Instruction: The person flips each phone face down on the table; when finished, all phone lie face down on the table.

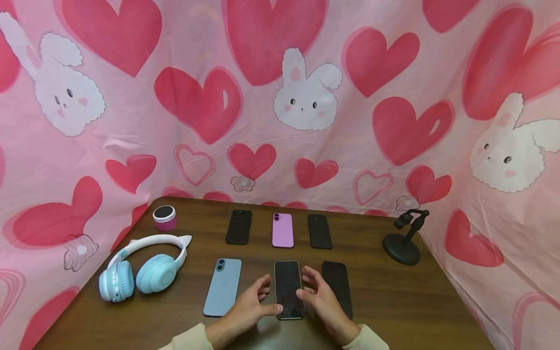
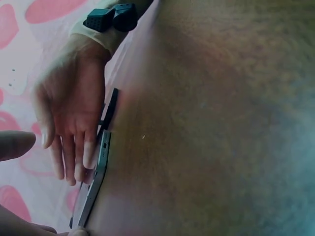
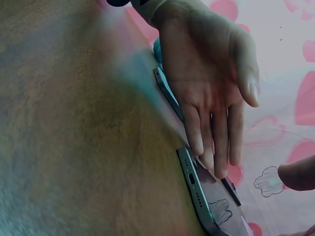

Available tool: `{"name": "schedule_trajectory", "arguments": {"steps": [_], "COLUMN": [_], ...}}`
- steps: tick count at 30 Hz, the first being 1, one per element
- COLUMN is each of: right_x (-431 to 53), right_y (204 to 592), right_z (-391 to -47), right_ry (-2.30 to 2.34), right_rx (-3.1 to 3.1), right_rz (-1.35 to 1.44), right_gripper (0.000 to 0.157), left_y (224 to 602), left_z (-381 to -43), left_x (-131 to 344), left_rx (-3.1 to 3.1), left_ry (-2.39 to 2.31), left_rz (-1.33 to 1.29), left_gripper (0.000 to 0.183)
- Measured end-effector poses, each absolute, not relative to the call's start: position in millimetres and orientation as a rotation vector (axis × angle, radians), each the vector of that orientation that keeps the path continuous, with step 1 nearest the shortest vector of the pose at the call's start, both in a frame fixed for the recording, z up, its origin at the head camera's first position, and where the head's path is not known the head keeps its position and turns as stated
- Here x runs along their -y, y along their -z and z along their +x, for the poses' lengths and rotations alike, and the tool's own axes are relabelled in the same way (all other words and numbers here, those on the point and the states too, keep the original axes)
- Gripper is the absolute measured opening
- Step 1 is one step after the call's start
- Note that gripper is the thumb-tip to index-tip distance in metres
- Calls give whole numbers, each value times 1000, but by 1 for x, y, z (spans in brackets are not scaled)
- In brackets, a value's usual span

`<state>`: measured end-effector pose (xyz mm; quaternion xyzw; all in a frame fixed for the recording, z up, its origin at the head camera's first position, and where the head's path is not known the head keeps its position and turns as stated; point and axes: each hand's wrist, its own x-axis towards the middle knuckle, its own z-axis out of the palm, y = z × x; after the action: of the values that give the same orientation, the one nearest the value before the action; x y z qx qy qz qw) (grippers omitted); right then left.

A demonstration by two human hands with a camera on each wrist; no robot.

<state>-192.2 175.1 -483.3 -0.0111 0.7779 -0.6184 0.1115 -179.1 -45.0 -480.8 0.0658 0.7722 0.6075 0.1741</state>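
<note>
Cream-sleeved left hand point(image 1: 246, 307) and right hand point(image 1: 325, 301), loosely spread, are holding nothing while flanking a dark-screened rectangular phone point(image 1: 288, 290) at six o'clock on the brown wooden table point(image 1: 393, 301). A pale-blue rectangular phone point(image 1: 222, 288) is lying at its nine o'clock.

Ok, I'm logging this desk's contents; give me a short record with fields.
Front phones: pale blue smartphone, screen-up smartphone, front black smartphone
Back phones: left black smartphone, pink smartphone, right black smartphone
Left side: cat-ear headphones, pink cylindrical speaker
Right side: round-based black stand
Left hand: beside screen-up smartphone, thumb at its lower corner
Right hand: thumb near screen-up smartphone's right edge
</note>
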Motion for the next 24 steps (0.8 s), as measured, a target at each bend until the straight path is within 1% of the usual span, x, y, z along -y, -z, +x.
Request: {"name": "schedule_trajectory", "arguments": {"steps": [12, 24], "right_x": [-172, -168], "right_y": [485, 485], "right_z": [-192, -193], "right_ry": [1802, 1804], "right_rx": [-2206, -2169], "right_rz": [-77, -62], "right_gripper": [73, 72], "left_y": [482, 481], "left_z": [-188, -189], "left_x": [41, 41], "left_rx": [-2179, -2164], "left_ry": [-1706, -1708], "left_rz": [186, 195], "left_gripper": [84, 85]}}
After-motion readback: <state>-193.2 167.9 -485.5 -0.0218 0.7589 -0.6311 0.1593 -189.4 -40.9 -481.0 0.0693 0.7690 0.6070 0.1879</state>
